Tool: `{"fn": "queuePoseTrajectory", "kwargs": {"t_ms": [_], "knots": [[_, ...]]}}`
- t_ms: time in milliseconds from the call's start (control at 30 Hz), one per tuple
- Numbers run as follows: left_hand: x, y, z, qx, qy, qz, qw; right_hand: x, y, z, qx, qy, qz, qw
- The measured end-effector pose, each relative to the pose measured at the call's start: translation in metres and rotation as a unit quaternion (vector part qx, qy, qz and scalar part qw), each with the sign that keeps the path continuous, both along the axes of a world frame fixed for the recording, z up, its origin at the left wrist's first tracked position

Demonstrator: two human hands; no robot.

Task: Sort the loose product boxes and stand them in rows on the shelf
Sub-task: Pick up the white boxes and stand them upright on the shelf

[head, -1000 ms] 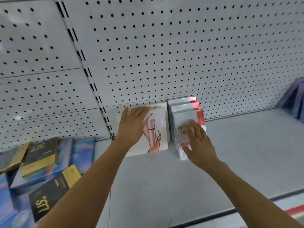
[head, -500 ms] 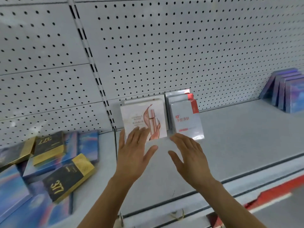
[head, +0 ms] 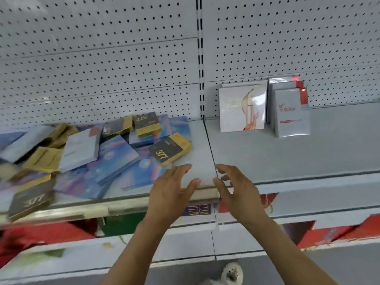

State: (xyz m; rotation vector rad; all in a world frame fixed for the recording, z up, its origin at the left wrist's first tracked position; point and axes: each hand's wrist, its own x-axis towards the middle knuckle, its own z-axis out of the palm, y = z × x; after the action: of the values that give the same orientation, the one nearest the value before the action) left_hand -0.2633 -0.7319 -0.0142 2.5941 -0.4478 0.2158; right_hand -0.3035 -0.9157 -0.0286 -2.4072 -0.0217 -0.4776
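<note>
So, progress report from the shelf: not very far in, honestly. Closest to me, bottom middle of the frame, my left hand [head: 173, 187] and right hand [head: 236, 191] are both empty, fingers spread and loose, hovering side by side over the front lip of the shelf [head: 267, 161], not touching any box. Just past my left fingertips, a bit left of center, there's a black and gold box [head: 169, 149] marked 377 lying flat, and I'd guess that's the nearest candidate to grab next. Behind and to the left of it, the whole middle-left of the frame is the messy pile [head: 82, 157]: blue boxes, more black and gold ones, a pale one on top, all flat or tilted across each other, none of them standing. That's the bulk of what's left. Further back, upper right of center, is the done part: a short row of white boxes [head: 242, 108] with a pinkish picture standing upright against the pegboard [head: 123, 58], and just beside them on the right a row of silver boxes [head: 291, 114] with red corners, also upright. Two rows up, the pile still to go.
</note>
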Motion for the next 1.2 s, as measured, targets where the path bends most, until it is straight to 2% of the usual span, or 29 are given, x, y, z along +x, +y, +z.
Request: {"fn": "queuePoseTrajectory", "kwargs": {"t_ms": [167,433,600,733,867,967,1200], "knots": [[-0.020,0.074,0.003,-0.049,0.000,0.065,0.997,-0.003,0.071,0.013,0.061,0.029,0.050,0.996],[-0.006,0.205,-0.001,-0.112,0.032,0.148,0.982,0.033,0.180,0.006,0.081,0.070,0.108,0.988],[0.044,0.285,-0.001,-0.150,0.067,0.180,0.970,0.084,0.242,0.001,0.065,0.117,0.095,0.986],[0.097,0.338,-0.007,-0.151,0.095,0.188,0.966,0.128,0.277,-0.001,-0.028,0.141,0.035,0.989],[0.146,0.357,-0.008,-0.117,0.129,0.175,0.969,0.158,0.292,0.000,-0.123,0.253,-0.042,0.959],[0.177,0.355,-0.006,-0.064,0.176,0.173,0.967,0.176,0.293,0.002,-0.124,0.309,-0.062,0.941],[0.225,0.338,-0.010,-0.042,0.244,0.192,0.950,0.201,0.302,0.019,-0.135,0.341,-0.057,0.928]]}}
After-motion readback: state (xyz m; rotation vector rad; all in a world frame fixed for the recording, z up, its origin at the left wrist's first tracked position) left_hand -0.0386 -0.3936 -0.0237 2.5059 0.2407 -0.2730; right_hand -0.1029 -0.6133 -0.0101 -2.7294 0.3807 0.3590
